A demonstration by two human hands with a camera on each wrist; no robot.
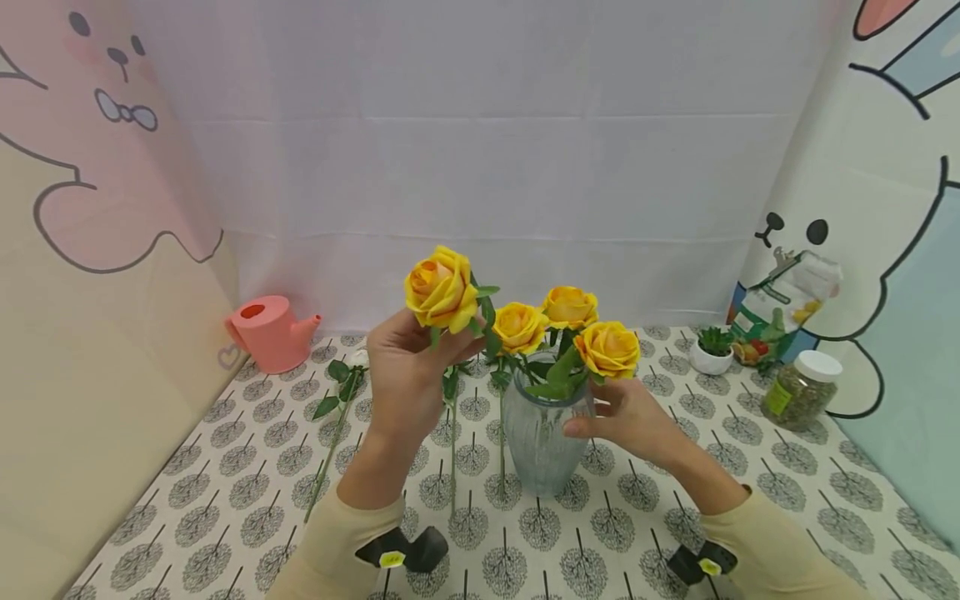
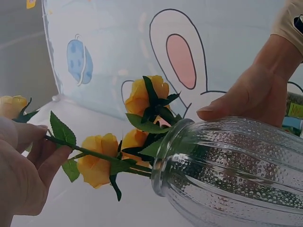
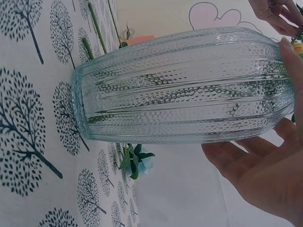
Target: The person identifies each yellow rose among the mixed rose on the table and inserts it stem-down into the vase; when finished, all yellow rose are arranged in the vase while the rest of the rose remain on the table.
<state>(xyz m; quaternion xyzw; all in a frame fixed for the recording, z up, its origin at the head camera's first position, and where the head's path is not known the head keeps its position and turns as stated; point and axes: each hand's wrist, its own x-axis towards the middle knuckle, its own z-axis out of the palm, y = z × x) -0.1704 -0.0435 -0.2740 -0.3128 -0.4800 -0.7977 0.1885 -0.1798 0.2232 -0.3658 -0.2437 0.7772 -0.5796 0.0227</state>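
My left hand point(image 1: 408, 367) pinches a yellow rose point(image 1: 441, 290) by its green stem point(image 2: 102, 155), just below the bloom. In the left wrist view that stem slants down to the mouth of a ribbed clear glass vase point(image 1: 543, 450). The vase stands upright on the table and holds several other yellow roses point(image 1: 607, 350) with green leaves. Around the vase's upper right side, my right hand point(image 1: 630, 417) grips it, thumb at the front near the rim and fingers behind.
Long-stemmed flowers, one a white bloom point(image 1: 358, 358), lie left of the vase on the tree-patterned cloth point(image 1: 247, 517). A pink watering can point(image 1: 277, 335) stands back left. Back right are a potted succulent point(image 1: 711, 352), a white-lidded jar point(image 1: 801, 392) and a clipped bag point(image 1: 787, 300).
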